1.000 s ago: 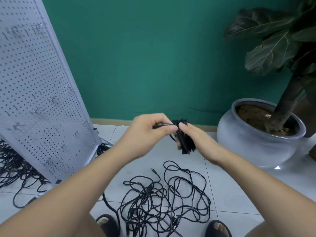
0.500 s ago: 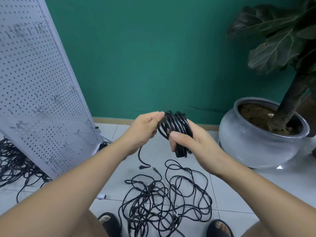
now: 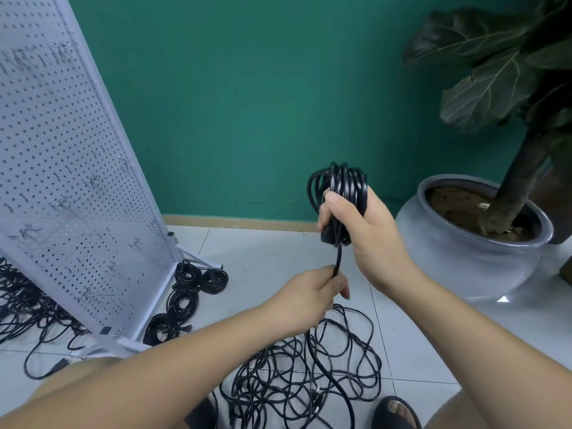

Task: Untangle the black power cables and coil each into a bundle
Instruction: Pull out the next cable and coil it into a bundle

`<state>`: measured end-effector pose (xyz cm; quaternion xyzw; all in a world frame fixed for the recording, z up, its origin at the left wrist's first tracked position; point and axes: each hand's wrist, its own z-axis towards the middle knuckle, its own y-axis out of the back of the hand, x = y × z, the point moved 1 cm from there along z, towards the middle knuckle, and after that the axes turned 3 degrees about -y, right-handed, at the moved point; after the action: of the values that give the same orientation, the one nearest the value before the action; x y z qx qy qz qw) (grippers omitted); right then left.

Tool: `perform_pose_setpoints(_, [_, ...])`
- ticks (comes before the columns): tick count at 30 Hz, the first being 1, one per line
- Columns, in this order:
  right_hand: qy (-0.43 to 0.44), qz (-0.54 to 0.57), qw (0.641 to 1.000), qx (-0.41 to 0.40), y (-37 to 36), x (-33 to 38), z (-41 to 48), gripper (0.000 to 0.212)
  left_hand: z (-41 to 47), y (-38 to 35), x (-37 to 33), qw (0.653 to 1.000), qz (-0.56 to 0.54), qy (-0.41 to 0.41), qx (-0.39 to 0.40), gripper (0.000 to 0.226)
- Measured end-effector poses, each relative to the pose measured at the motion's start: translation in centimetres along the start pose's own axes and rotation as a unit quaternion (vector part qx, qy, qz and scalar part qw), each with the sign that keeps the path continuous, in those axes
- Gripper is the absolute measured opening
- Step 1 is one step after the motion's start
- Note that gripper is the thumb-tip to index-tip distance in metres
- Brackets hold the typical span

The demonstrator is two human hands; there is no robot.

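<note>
The right hand (image 3: 368, 239) grips the coiled cable (image 3: 343, 193) upright so the left hand (image 3: 309, 301), pinching its tail (image 3: 338, 261), can wrap it.

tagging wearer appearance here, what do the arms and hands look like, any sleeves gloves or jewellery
Both arms are bare to the frame's edge: no sleeve on the left forearm or right forearm. The left hand and right hand are ungloved, with no ring, watch or wristband in view. The visible thumbnail is short and unpainted.

White pegboard (image 3: 77, 181), potted plant (image 3: 520, 181), green wall (image 3: 263, 103), tiled floor (image 3: 263, 258).
</note>
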<state>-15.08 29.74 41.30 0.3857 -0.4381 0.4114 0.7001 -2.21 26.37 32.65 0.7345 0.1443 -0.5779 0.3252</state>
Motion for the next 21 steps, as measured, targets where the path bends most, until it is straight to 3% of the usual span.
perform_pose_setpoints(4, [-0.034,-0.111,0.993,-0.025,1.7,-1.7,1.6,0.038,-0.5,0.5,-0.6,0.993,0.112,-0.044,-0.012,0.026])
perform_pose_setpoints(11, [-0.100,-0.246,0.962,0.059,2.7,-5.5,2.5,0.034,-2.1,4.4,-3.7,0.970,0.214,-0.105,-0.042,0.022])
perform_pose_setpoints(16, [-0.148,-0.162,0.965,0.141,2.0,-5.9,0.6,0.052,-2.5,7.7,-5.4,0.966,0.188,-0.143,-0.106,0.022])
perform_pose_setpoints(21, [-0.145,-0.146,0.955,0.213,0.1,-3.5,-1.7,0.065,-1.4,11.0,-5.0,0.953,0.193,-0.163,-0.167,0.018])
